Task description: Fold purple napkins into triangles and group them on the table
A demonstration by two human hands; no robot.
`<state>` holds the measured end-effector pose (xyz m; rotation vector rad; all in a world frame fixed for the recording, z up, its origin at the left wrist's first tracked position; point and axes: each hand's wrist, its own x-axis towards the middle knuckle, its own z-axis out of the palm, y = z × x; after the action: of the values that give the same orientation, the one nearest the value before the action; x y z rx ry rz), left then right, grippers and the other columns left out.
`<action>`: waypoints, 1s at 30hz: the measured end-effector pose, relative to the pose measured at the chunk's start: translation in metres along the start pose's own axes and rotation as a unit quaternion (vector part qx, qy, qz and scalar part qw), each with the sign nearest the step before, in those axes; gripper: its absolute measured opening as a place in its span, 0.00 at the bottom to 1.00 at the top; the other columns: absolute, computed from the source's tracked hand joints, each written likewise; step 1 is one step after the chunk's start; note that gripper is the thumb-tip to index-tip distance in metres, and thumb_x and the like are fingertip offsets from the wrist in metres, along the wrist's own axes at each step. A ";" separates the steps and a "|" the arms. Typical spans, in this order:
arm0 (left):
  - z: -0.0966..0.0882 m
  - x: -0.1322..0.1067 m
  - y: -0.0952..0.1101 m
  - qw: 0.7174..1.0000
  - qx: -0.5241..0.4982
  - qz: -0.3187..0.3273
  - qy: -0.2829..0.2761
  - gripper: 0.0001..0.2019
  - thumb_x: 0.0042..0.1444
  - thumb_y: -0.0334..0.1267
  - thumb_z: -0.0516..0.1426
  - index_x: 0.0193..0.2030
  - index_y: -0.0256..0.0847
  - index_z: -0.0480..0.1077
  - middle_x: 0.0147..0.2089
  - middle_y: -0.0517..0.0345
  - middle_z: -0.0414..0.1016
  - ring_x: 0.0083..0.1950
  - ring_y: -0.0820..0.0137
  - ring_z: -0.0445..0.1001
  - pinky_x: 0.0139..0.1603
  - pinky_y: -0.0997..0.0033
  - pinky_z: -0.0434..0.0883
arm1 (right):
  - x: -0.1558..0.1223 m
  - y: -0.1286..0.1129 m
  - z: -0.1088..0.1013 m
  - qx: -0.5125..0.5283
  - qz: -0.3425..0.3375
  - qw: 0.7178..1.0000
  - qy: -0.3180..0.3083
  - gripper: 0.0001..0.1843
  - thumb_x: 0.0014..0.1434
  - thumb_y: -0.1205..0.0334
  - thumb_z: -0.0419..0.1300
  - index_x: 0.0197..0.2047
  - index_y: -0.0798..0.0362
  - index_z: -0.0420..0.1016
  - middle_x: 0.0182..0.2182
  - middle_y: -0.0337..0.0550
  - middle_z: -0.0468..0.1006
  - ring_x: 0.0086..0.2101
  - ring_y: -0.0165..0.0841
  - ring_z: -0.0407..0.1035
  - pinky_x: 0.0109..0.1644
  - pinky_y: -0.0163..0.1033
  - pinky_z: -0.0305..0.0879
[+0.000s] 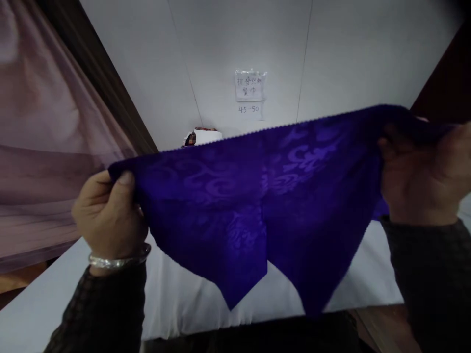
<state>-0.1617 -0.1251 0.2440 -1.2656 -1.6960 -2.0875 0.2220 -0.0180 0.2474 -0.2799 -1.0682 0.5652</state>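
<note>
A purple cloth napkin point(206, 191) with a shiny scroll pattern and a finely notched edge hangs stretched between my hands, above the white-covered table. My left hand point(112, 213), with a silver bracelet at the wrist, pinches its left upper corner between thumb and fingers. At the right, my right hand point(423, 171) grips the upper edge, its fingers partly covered by the fabric. The top edge slopes up toward the right. Below, the cloth falls in folds ending in two points, one left and one right of the middle.
White cloth covers the table point(176, 299). Behind it, a pale wall carries a handwritten paper sign point(250, 86) and a slip reading 45-50. A white and plaid item point(206, 136) shows partly behind the napkin. Pinkish drapery point(40, 137) hangs at the left.
</note>
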 end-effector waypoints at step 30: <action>0.093 -0.044 -0.256 0.852 0.323 0.001 -0.412 0.23 0.56 0.45 0.53 0.57 0.36 0.65 0.65 0.45 0.58 0.67 0.60 0.54 0.65 0.58 0.53 | -0.179 0.230 0.005 -0.302 0.229 0.682 -0.626 0.28 0.61 0.47 0.50 0.61 0.50 0.63 0.63 0.49 0.56 0.63 0.41 0.46 0.65 0.52 0.43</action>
<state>-0.2420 0.0266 0.0275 -1.9889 -2.3775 -0.7598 0.0847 0.0710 0.0062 -0.8194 -2.6000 0.8594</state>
